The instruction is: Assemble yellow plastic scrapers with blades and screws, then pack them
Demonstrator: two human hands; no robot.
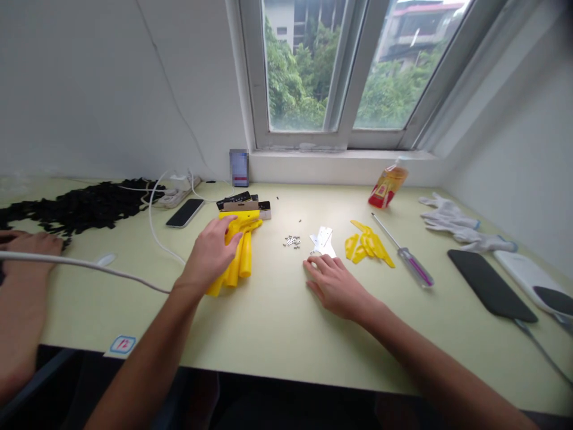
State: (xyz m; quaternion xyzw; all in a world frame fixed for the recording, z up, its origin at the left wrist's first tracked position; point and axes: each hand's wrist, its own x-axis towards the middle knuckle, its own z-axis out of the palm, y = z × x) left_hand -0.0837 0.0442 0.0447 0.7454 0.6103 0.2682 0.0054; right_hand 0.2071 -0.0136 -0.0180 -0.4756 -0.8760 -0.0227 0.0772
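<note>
My left hand (211, 254) lies over a pile of yellow plastic tube-like pieces (245, 255), thumb and forefinger apart. Its other fingers are partly hidden, and I see no piece lifted. On the table just in front of my right hand (338, 288) lie flat silvery-white metal plates (324, 240) with small holes. The fingers of that hand are bent and the thumb stands apart; nothing shows between them. A small heap of silvery screws or nuts (292, 241) sits between my hands. Right of the plates are flat yellow plastic pieces (367, 243).
A screwdriver (414, 266), white gloves (456, 222), a dark flat device (491, 285) and a drink bottle (387, 185) are at the right. Small boxes (264, 209), a phone (185, 213), cables and black strips (85, 206) lie leftward. Another person's hand (33, 248) rests far left.
</note>
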